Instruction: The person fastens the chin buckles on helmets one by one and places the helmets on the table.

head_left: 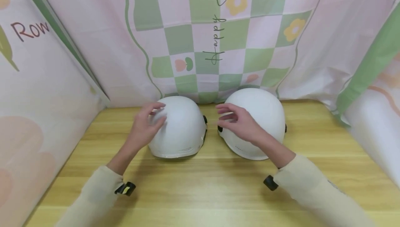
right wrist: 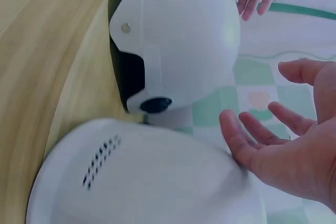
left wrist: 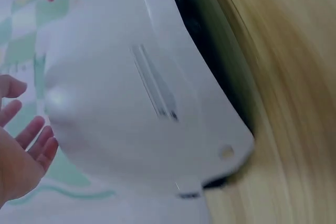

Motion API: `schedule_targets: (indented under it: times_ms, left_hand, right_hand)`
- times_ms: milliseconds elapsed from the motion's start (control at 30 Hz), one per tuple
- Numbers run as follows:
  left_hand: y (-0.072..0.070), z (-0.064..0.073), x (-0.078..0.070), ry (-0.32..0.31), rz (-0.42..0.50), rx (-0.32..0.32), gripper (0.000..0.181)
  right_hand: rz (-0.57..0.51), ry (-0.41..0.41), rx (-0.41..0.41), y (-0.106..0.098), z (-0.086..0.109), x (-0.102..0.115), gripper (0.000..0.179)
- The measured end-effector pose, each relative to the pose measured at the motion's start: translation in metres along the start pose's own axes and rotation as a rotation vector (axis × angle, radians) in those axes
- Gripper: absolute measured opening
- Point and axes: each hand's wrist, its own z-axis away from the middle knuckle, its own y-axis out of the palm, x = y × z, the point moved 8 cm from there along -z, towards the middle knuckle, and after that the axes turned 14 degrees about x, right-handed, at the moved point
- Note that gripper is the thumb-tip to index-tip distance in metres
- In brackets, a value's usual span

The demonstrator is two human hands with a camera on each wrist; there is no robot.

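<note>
Location, left helmet [head_left: 181,126]: on the tabletop [head_left: 200,192], partly under the left hand [head_left: 144,126] and extending toward the right hand [head_left: 240,121].
Location, right helmet [head_left: 262,116]: beneath the right hand and extending to its right; a narrow gap separates the two helmets.
Shells: white, smooth, rounded; domes upward.
Grooved strip [left wrist: 152,82]: long and narrow, on the left helmet near its lower edge; fine detail blurred.
Stud [right wrist: 126,28]: small and round, near a corner of the left helmet's rim.
Ear piece [right wrist: 156,104]: black, oval, on the left helmet's side facing the right hand.
Side cut-out [right wrist: 129,72]: dark, between stud and ear piece.
Vent holes [right wrist: 100,161]: small, dark, in slanted rows near the right helmet's edge.
Hand state: hands well apart; on each, the fingers curve loosely and the thumb stands away from them; neither grips anything. Contact with the shells: cannot tell.
Sleeves [head_left: 100,188]: cream, behind both hands.
Wrist units [head_left: 270,182]: black, one beside each wrist.
Cloth [head_left: 234,34]: beyond the hands; green and white checks, yellow flowers, lettering.
</note>
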Motion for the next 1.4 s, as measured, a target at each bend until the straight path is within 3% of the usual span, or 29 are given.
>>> schedule_targets:
  times_ms: [167, 267, 567, 767, 1033, 1167, 1233, 1400]
  left_hand:
    - [0.021, -0.008, -0.025, 0.129, 0.013, 0.010, 0.032]
    - [0.033, -0.013, -0.036, 0.170, 0.030, 0.029, 0.031]
    - [0.074, -0.031, -0.060, 0.155, 0.039, 0.159, 0.030]
    - [0.103, -0.039, -0.066, 0.078, 0.049, 0.290, 0.038]
    - [0.132, -0.046, -0.053, -0.054, 0.096, 0.432, 0.056]
    - [0.145, -0.049, -0.048, -0.117, 0.125, 0.468, 0.058]
    - [0.151, -0.049, -0.045, -0.162, 0.143, 0.485, 0.059]
    - [0.167, -0.047, -0.033, -0.303, 0.244, 0.497, 0.061]
  right_hand:
    - [-0.021, -0.060, -0.049, -0.017, 0.021, 0.003, 0.046]
    - [-0.005, -0.079, -0.074, -0.027, 0.032, 0.006, 0.044]
    - [0.035, -0.145, -0.223, -0.065, 0.058, -0.003, 0.035]
    - [0.027, -0.140, -0.327, -0.087, 0.074, -0.020, 0.033]
    - [0.047, -0.089, -0.464, -0.115, 0.098, -0.056, 0.027]
    - [0.093, -0.014, -0.529, -0.126, 0.108, -0.072, 0.022]
    - [0.119, 0.036, -0.540, -0.129, 0.111, -0.078, 0.029]
    - [0.109, 0.191, -0.469, -0.132, 0.113, -0.101, 0.055]
